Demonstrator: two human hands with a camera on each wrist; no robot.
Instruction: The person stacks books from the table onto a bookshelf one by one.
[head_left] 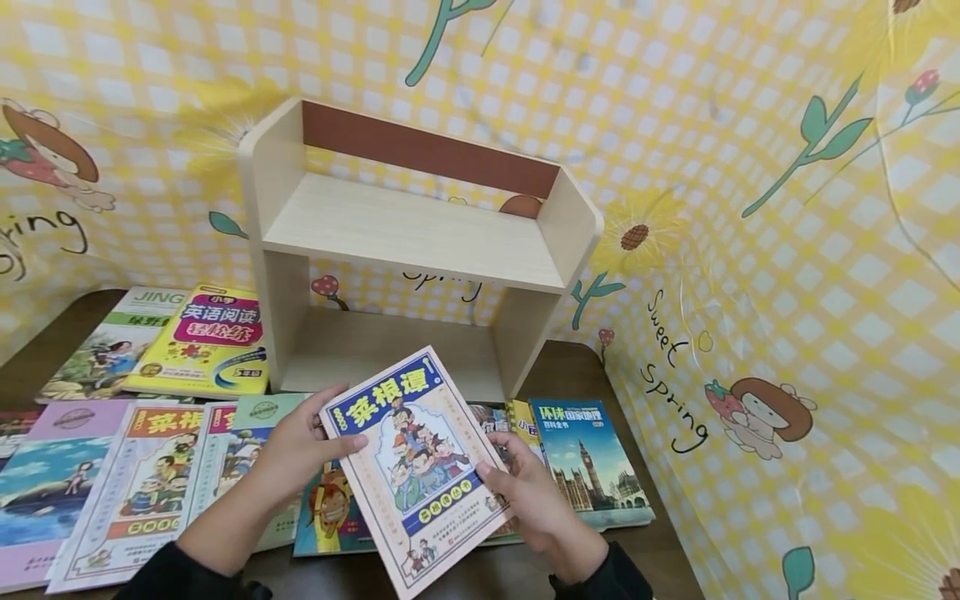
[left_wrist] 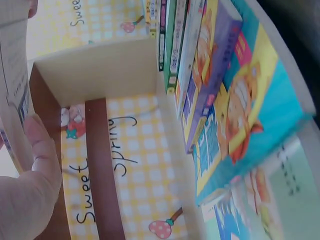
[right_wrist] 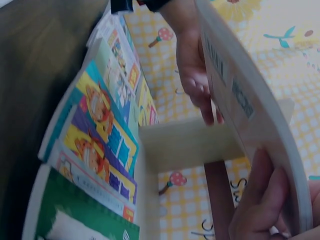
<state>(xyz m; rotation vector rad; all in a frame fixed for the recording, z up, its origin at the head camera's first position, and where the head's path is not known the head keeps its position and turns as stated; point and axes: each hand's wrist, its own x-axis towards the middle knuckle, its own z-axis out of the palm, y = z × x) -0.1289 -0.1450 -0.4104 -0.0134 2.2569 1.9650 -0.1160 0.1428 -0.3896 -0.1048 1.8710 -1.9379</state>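
Both hands hold up one book (head_left: 423,467) with a white and blue cover, tilted, in front of the wooden shelf (head_left: 420,237). The left hand (head_left: 296,454) grips its upper left edge, thumb on the cover, fingers behind. At the right edge, the right hand (head_left: 528,492) pinches it with the thumb on the front. The left wrist view shows the left thumb against the book's side (left_wrist: 15,85). In the right wrist view, the right hand's fingers (right_wrist: 265,192) press the back cover (right_wrist: 240,100). Both shelf levels hold no books.
Books lie on the dark table: a yellow book (head_left: 206,342), a purple one (head_left: 60,483) and others at left, a teal one (head_left: 333,512) in the middle, a blue one (head_left: 592,462) at right. Patterned cloth (head_left: 675,125) hangs behind and right.
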